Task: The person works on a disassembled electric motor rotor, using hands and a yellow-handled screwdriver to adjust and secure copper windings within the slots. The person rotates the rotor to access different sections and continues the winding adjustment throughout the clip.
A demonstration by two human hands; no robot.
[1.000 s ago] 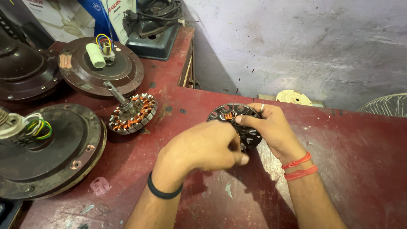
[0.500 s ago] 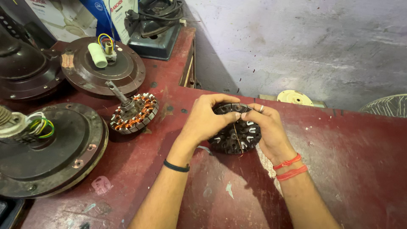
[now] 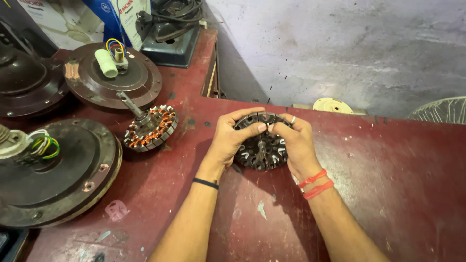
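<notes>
Both hands grip one bare stator point(image 3: 262, 151): left hand point(image 3: 232, 138) and right hand point(image 3: 296, 143) closed on opposite edges, thumbs meeting at its far rim.

— What are the surfaces like?
— Dark, dull metal stator point(image 3: 262, 148); worn, scuffed red-painted bench point(image 3: 388, 184).
— And nearby?
— Shiny copper windings on another stator point(image 3: 149, 128); brown, dusty metal fan housings point(image 3: 63, 170); rough grey wall point(image 3: 340, 48).

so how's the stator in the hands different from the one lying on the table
The held stator is dark, with bare slots and no visible copper; the table stator carries copper windings. The held one is gripped by the left hand and right hand; the other lies untouched, shaft sticking up. Both are round, slotted cores.
</notes>
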